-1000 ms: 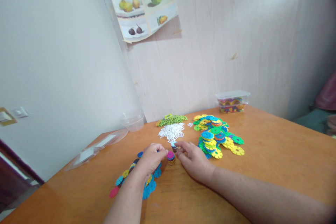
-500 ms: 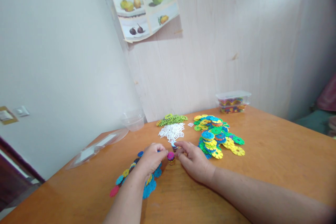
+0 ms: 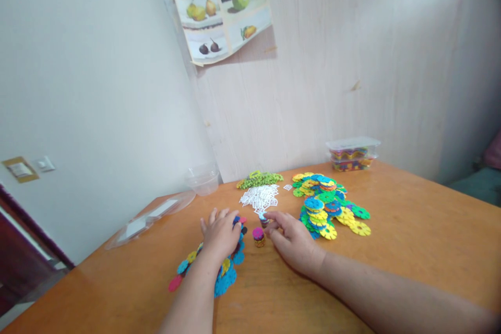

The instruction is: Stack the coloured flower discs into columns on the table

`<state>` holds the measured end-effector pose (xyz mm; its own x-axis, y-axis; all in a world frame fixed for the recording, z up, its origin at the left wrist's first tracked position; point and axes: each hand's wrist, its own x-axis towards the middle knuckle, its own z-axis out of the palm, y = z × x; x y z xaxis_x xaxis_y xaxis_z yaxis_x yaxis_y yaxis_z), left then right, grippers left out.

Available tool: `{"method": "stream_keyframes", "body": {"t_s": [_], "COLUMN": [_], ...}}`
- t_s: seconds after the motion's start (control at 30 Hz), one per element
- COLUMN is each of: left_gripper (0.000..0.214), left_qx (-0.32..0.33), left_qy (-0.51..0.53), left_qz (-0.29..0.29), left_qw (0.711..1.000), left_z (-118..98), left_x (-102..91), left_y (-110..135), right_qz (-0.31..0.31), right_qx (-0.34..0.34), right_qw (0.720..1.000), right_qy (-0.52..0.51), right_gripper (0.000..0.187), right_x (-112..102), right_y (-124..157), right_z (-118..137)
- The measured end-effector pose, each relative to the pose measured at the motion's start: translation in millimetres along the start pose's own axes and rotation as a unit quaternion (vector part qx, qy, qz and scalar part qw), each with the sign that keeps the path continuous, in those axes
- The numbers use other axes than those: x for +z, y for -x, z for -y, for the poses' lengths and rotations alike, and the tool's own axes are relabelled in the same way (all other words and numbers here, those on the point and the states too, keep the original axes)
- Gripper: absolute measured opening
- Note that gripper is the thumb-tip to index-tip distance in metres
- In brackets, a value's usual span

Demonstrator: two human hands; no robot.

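Note:
My left hand (image 3: 222, 232) lies with fingers spread over a loose pile of snowflake discs (image 3: 226, 281) in blue, yellow, dark and red; its palm covers part of them. A short stack of snowflake discs with a magenta top (image 3: 258, 237) stands upright between my hands. Just behind it is a second stack with a light blue top (image 3: 263, 218). My right hand (image 3: 294, 242) rests beside these stacks, index finger stretched to the light blue stack's top and thumb apart from it. Whether the fingertips touch that stack is hard to make out.
Larger snowflake discs (image 3: 321, 214) in green, yellow and blue are heaped at the right. White lattice pieces (image 3: 259, 197) and green pieces (image 3: 260, 179) lie at the back. A clear tub (image 3: 202, 180), a flat clear lid (image 3: 151, 217) and a filled box (image 3: 353, 155) stand near the wall.
My left hand has moved left from the magenta-topped stack to the loose discs, its pinched fingers now spread. My right thumb has drawn away from that stack. The view has shifted slightly.

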<state>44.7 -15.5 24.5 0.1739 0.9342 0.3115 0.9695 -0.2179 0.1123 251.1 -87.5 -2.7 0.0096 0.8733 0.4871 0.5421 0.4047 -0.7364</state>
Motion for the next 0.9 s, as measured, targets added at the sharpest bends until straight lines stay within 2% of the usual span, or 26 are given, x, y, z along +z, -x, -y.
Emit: {"method": "stream_keyframes", "body": {"t_s": [0.1,0.2,0.4,0.63,0.73,0.8,0.9], "left_gripper": [0.040,0.036,0.023,0.020,0.018,0.016,0.017], "left_qx": [0.018,0.030,0.043,0.046,0.042,0.026,-0.024], "left_qy": [-0.024,-0.031,-0.034,0.007,0.062,0.136,0.320], "left_qz": [0.024,0.024,-0.028,-0.098,-0.116,-0.104,-0.020], "left_qw": [0.999,0.999,0.998,0.994,0.990,0.985,0.947], "left_z": [-5.3,-8.5,-8.9,-12.1,-15.7,-19.4,-26.7], "left_x": [5.3,6.8,4.5,-4.9,-14.8,-20.3,-24.1], "left_y": [3.0,3.8,4.3,4.9,2.7,1.8,3.8], "right_qz": [0.004,0.004,0.003,-0.001,0.002,0.003,0.003], "right_qx": [-0.006,-0.005,0.009,0.002,-0.002,0.002,0.005], "right_qw": [1.000,1.000,1.000,1.000,1.000,1.000,1.000], "right_qy": [-0.001,0.004,0.016,0.010,0.008,0.011,0.012], "right_gripper": [0.034,0.033,0.033,0.033,0.033,0.033,0.033], "right_x": [-0.4,-0.7,-1.3,-0.2,-0.9,-1.4,-1.3], "right_y": [-0.4,-1.0,-0.9,0.3,0.4,0.2,-0.2], "right_z": [1.1,1.5,2.3,1.2,1.5,2.1,2.5]}}
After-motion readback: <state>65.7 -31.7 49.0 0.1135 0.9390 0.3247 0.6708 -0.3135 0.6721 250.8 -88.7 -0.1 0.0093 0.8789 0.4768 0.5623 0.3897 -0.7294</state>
